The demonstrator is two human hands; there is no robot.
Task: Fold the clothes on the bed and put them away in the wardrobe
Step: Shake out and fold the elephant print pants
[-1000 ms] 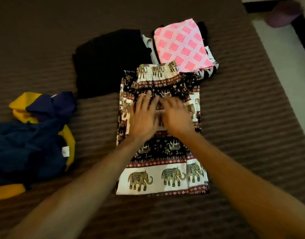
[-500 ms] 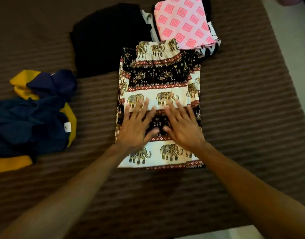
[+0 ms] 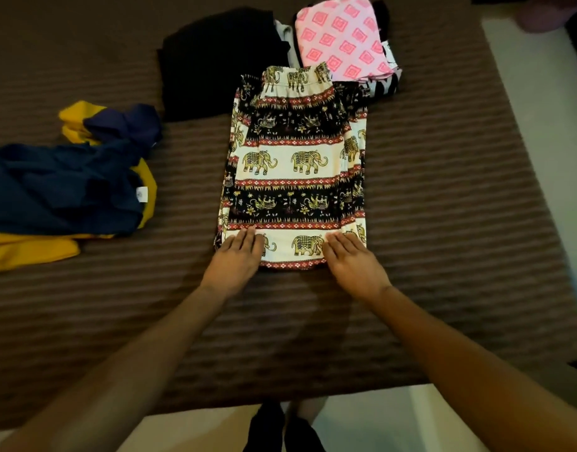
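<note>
Our left hand [image 3: 236,256] and right hand [image 3: 349,259], flat and released, have slid from the middle of the elephant-print trousers [image 3: 293,171] to their near hem at the bed's [image 3: 443,223] centre; smoothing looks finished, another fold likely follows.

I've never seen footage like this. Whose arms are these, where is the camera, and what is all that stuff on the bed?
There is no machine here. A person wears a camera on the head, looking down, so the arms reach in from the bottom of the picture. The left hand and right hand lie flat, fingers straight, on the near edge of the elephant-print garment, which lies flattened on the brown bed. Neither hand grips anything. Beyond it lie a folded black garment and a pink patterned one on top of a small pile. To the left is a rumpled navy and yellow garment, not yet folded. The person's feet show on the floor below.
</note>
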